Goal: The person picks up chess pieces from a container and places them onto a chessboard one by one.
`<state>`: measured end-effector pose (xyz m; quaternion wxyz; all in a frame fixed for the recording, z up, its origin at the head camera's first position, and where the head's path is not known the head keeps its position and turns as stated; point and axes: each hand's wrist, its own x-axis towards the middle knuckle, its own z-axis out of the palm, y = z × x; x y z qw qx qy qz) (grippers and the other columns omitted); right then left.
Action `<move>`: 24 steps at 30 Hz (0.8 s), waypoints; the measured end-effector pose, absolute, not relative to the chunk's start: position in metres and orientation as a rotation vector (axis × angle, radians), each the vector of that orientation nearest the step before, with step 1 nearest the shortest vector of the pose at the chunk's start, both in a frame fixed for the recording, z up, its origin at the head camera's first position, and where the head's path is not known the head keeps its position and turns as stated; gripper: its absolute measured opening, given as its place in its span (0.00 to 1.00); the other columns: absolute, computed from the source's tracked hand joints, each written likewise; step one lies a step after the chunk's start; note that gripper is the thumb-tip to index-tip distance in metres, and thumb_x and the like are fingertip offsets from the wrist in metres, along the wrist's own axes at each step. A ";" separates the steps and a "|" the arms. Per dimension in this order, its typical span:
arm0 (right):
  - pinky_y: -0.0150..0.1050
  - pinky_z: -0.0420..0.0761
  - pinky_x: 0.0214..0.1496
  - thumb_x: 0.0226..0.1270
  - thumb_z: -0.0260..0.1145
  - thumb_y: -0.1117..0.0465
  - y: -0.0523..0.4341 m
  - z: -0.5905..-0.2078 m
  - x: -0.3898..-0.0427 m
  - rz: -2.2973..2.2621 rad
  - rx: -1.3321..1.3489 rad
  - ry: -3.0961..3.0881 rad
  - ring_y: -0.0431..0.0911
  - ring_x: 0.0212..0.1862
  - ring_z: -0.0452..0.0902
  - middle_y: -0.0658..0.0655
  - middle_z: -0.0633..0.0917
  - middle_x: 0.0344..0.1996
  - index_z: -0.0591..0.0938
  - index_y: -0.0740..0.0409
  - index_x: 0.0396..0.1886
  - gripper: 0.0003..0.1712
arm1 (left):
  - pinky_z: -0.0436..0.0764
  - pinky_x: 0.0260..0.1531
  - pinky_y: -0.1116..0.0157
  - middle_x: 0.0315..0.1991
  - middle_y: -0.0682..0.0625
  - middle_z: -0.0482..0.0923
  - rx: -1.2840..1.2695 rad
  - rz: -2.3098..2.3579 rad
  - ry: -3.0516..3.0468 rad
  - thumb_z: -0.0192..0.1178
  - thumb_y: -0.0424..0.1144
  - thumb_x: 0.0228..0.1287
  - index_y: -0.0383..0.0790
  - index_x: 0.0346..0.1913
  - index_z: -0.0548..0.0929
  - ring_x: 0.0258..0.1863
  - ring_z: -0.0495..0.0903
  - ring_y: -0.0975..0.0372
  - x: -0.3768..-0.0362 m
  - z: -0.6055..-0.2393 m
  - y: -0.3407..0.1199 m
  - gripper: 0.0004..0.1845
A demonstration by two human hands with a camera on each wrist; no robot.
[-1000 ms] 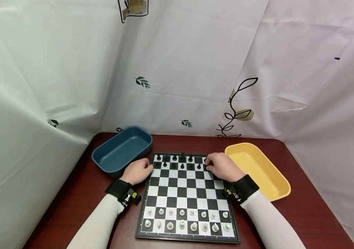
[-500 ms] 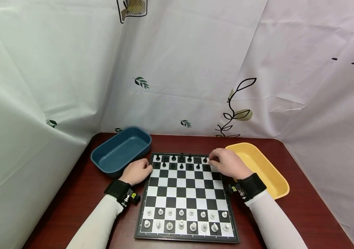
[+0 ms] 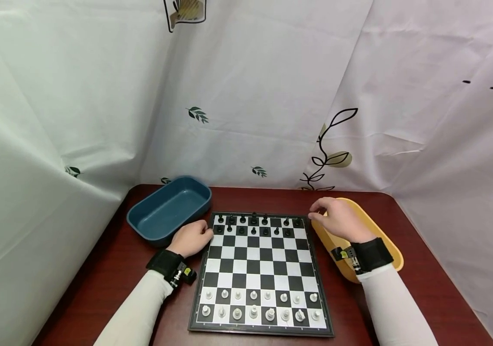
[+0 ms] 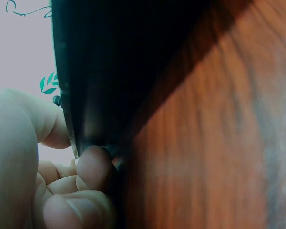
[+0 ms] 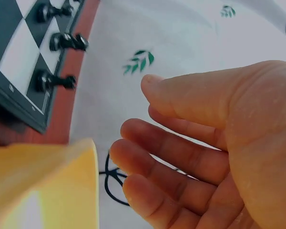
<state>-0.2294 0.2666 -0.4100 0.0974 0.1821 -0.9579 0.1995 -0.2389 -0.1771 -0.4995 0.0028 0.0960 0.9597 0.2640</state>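
Observation:
A magnetic-looking chessboard [image 3: 252, 266] lies flat on the table. My left hand [image 3: 191, 238] pinches its left edge near the far corner; in the left wrist view the dark board edge [image 4: 100, 71] sits between thumb and fingers. Off the board's far right corner, my right hand [image 3: 339, 218] hangs over the yellow bin, fingers loosely bent and apart, holding nothing. Black chess pieces [image 3: 253, 219] stand in two rows at the far side, white chess pieces [image 3: 270, 314] in two rows at the near side. A black piece [image 5: 55, 81] stands in the corner square nearest the right hand.
The yellow bin [image 3: 386, 242] stands right of the board, its near wall partly under the right wrist. A blue bin [image 3: 168, 211] stands beyond the left hand at the back left. White patterned cloth [image 3: 246, 96] hangs behind the dark red table [image 3: 99, 283].
My right hand has drawn away rightward from the board's far right corner to over the yellow bin, uncovering the black pieces there. The left hand keeps its place on the board edge.

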 end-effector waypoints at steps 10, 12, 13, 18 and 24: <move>0.48 0.81 0.41 0.74 0.77 0.59 0.300 -0.406 -0.234 0.550 0.509 -2.911 0.46 0.37 0.83 0.49 0.89 0.35 0.92 0.55 0.42 0.05 | 0.66 0.31 0.58 0.24 0.51 0.67 0.288 0.845 2.987 0.56 0.46 0.76 0.47 0.28 0.74 0.22 0.68 0.56 -0.238 -0.498 -0.176 0.15; 0.47 0.80 0.40 0.74 0.77 0.59 0.308 -0.406 -0.235 0.527 0.515 -2.957 0.44 0.35 0.82 0.49 0.89 0.34 0.91 0.55 0.42 0.05 | 0.66 0.30 0.58 0.24 0.51 0.68 0.286 0.850 2.985 0.56 0.46 0.76 0.47 0.28 0.75 0.22 0.68 0.56 -0.238 -0.498 -0.176 0.15; 0.46 0.79 0.39 0.73 0.78 0.58 0.311 -0.406 -0.235 0.517 0.517 -2.981 0.44 0.35 0.81 0.48 0.89 0.34 0.91 0.55 0.42 0.05 | 0.66 0.31 0.58 0.24 0.50 0.68 0.285 0.850 2.983 0.56 0.46 0.76 0.47 0.28 0.75 0.22 0.68 0.56 -0.238 -0.498 -0.176 0.15; 0.46 0.77 0.38 0.72 0.78 0.57 0.326 -0.404 -0.234 0.482 0.517 -3.110 0.44 0.33 0.78 0.49 0.89 0.35 0.90 0.57 0.43 0.09 | 0.66 0.30 0.58 0.24 0.50 0.68 0.297 0.840 2.989 0.56 0.47 0.76 0.47 0.28 0.75 0.22 0.69 0.56 -0.238 -0.498 -0.177 0.15; 0.45 0.79 0.40 0.69 0.81 0.57 0.338 -0.409 -0.230 0.517 0.604 -3.275 0.44 0.35 0.79 0.49 0.89 0.38 0.91 0.58 0.45 0.11 | 0.66 0.31 0.59 0.24 0.51 0.68 0.299 0.831 2.991 0.56 0.47 0.76 0.47 0.29 0.75 0.23 0.69 0.56 -0.239 -0.499 -0.177 0.15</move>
